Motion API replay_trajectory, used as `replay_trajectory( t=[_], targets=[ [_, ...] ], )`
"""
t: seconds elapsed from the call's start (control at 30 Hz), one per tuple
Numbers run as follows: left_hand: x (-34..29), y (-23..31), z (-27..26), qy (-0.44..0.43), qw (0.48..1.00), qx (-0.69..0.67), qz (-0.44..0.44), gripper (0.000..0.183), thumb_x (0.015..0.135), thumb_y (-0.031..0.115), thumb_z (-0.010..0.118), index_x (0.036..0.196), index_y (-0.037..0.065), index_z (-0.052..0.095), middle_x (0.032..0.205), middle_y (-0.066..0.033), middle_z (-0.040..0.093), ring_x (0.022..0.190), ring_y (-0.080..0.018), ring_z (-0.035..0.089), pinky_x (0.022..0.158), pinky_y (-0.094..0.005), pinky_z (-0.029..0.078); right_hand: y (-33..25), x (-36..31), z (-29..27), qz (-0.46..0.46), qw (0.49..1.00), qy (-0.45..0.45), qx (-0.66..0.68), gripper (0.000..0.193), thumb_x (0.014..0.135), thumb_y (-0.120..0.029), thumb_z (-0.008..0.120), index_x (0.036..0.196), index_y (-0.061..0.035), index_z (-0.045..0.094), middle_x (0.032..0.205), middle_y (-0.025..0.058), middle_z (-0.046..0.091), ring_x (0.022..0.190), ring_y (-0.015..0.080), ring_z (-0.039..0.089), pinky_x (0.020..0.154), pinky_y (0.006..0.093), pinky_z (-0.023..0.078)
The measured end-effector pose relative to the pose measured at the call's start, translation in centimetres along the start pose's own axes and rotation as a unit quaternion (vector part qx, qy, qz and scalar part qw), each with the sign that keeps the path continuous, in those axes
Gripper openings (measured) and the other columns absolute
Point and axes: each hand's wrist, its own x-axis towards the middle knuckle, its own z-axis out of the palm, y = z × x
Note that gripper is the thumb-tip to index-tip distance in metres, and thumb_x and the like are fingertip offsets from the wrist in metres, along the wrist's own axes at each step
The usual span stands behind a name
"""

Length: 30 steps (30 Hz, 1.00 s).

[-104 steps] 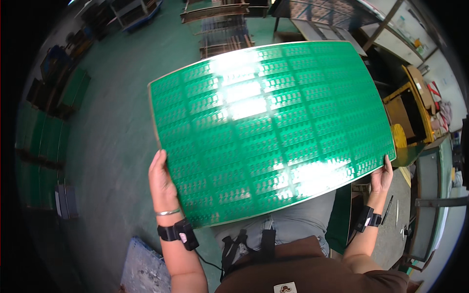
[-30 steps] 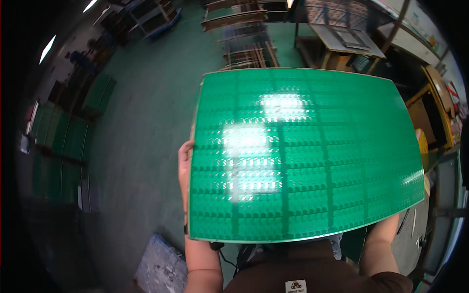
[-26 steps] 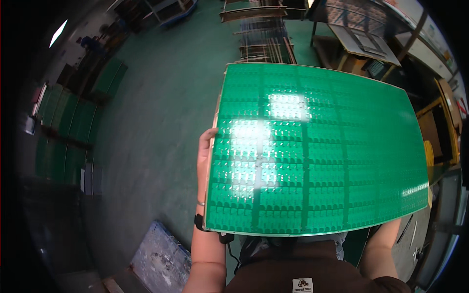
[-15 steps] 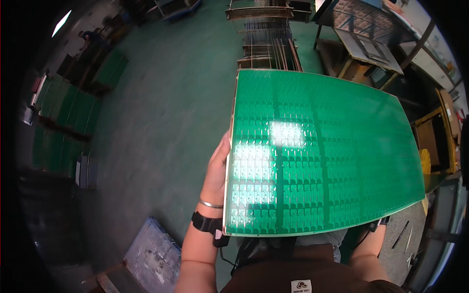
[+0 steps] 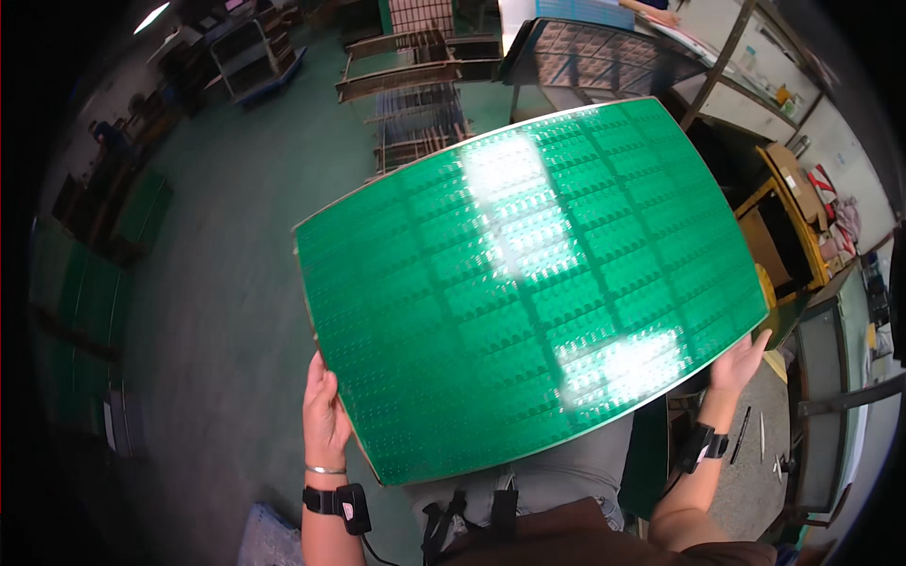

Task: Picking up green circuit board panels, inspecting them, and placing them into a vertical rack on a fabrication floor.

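A large green circuit board panel (image 5: 491, 302), patterned with rows of repeated circuits, is held up in front of my body and tilted. White light glares off its upper middle and lower right. My left hand (image 5: 326, 406) grips the panel's left edge near the lower corner, its thumb along the rim and some fingers hidden behind. At the lower right edge, my right hand (image 5: 741, 358) supports the panel, part of its fingers out of sight beneath. Each wrist wears a black strap with a small device.
Beyond the panel stands a slatted rack (image 5: 415, 123) on the green floor (image 5: 217, 283). A wheeled cart (image 5: 250, 61) is farther left. To my right are a yellow-framed stand (image 5: 788, 226) and a grey worktop (image 5: 760, 453) with thin tools. A bluish platform (image 5: 274, 538) lies low at left.
The panel has swung left and turned, its left side dropping lower and its right side rising. My right hand, hidden before, now shows at the lower right edge. My view has shifted rightward.
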Motion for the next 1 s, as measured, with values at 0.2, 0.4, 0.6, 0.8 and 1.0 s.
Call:
replay_trajectory(
  t=[0.2, 0.4, 0.6, 0.8, 1.0],
  targets=[
    [-1.1, 0.2, -0.9, 0.013, 0.995, 0.056, 0.082, 0.047, 0.089, 0.006, 0.049, 0.132, 0.001, 0.03, 0.125, -0.0102, 0.046, 0.112, -0.0195, 0.048, 0.095, -0.0342, 0.042, 1.5, -1.9, -1.8, 0.026, 0.999, -0.01, -0.021, 0.037, 0.092, -0.013, 0.046, 0.126, -0.0017, 0.041, 0.127, 0.0119, 0.047, 0.116, 0.0271, 0.045, 0.099, 0.0418, 0.035],
    [-2.0, -0.3, -1.8, 0.03, 0.994, 0.035, 0.104, 0.045, 0.089, 0.004, 0.047, 0.131, 0.002, 0.031, 0.126, -0.0097, 0.045, 0.113, -0.0195, 0.047, 0.096, -0.0342, 0.04, 1.6, -3.0, -1.2, 0.009, 0.998, -0.057, -0.035, 0.036, 0.091, -0.011, 0.046, 0.125, -0.0019, 0.042, 0.126, 0.0112, 0.048, 0.115, 0.0256, 0.046, 0.098, 0.0418, 0.036],
    [-0.9, -1.8, -4.2, 0.095, 0.986, 0.05, 0.131, 0.039, 0.089, 0.003, 0.044, 0.127, 0.001, 0.037, 0.127, -0.0084, 0.045, 0.115, -0.0177, 0.043, 0.1, -0.0321, 0.034, 2.3, -3.2, 3.5, -0.017, 0.993, -0.036, -0.109, 0.041, 0.09, -0.014, 0.049, 0.127, -0.0005, 0.037, 0.123, 0.0111, 0.048, 0.111, 0.0239, 0.048, 0.094, 0.0389, 0.038],
    [3.5, -9.5, 1.9, 0.117, 0.981, -0.157, 0.016, 0.034, 0.086, 0.003, 0.048, 0.119, 0.007, 0.045, 0.111, -0.0006, 0.051, 0.111, -0.015, 0.044, 0.098, -0.0299, 0.033, 6.4, -9.4, 12.2, -0.172, 0.694, -0.42, -0.558, 0.061, 0.084, -0.021, 0.056, 0.129, 0.0086, 0.03, 0.129, 0.0211, 0.04, 0.122, 0.0298, 0.038, 0.101, 0.0394, 0.027],
    [3.7, -15.2, 9.3, -0.07, 0.92, -0.335, -0.189, 0.022, 0.091, 0.011, 0.044, 0.111, 0.021, 0.048, 0.117, 0.0032, 0.05, 0.112, -0.0179, 0.045, 0.096, -0.0408, 0.036, 10.8, -10.9, 18.9, -0.183, 0.826, -0.251, -0.471, 0.041, 0.086, -0.004, 0.044, 0.125, 0.0082, 0.036, 0.118, 0.0148, 0.049, 0.106, 0.0199, 0.049, 0.094, 0.031, 0.034]
  ],
)
